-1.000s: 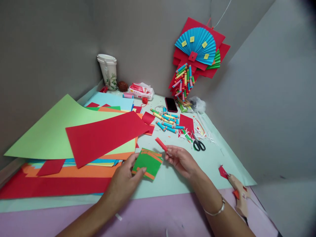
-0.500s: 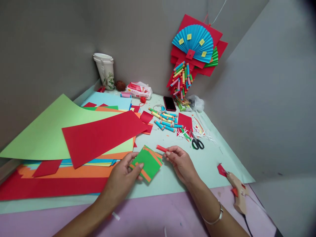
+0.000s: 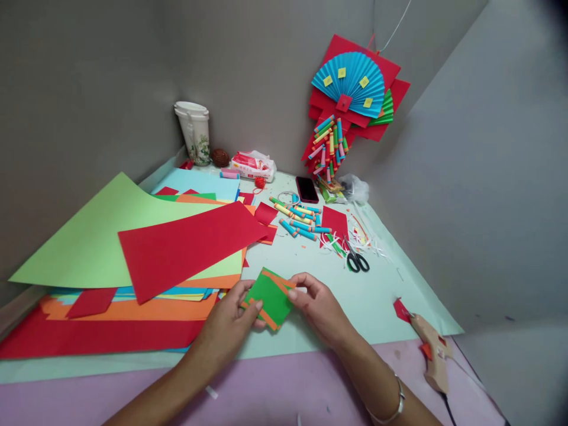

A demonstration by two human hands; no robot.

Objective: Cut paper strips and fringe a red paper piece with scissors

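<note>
My left hand (image 3: 237,310) grips a small stack of green paper cards (image 3: 266,296) with orange strips along their edges, thumb on top and fingers beneath. The cards sit slightly fanned, so the orange borders show at an angle. At the right corner of the stack, my right hand (image 3: 317,305) is closed, thumb and fingertips pinching the orange edge of a card. The red paper stick cannot be seen; whether it is inside the right hand is hidden. Beyond the hands lie several rolled paper tubes (image 3: 302,220), blue, yellow and green with orange ends.
Coloured paper sheets (image 3: 190,245) are piled on the left. Black-handled scissors (image 3: 357,261) lie among paper scraps, and a glue gun (image 3: 430,349) rests at right. A phone (image 3: 307,189), tissue pack (image 3: 252,165) and white cup (image 3: 195,133) stand behind; a paper fan decoration (image 3: 350,83) hangs above.
My right hand has moved left onto the corner of the green cards. The red paper stick that showed in its fingers is out of sight. The view has shifted slightly.
</note>
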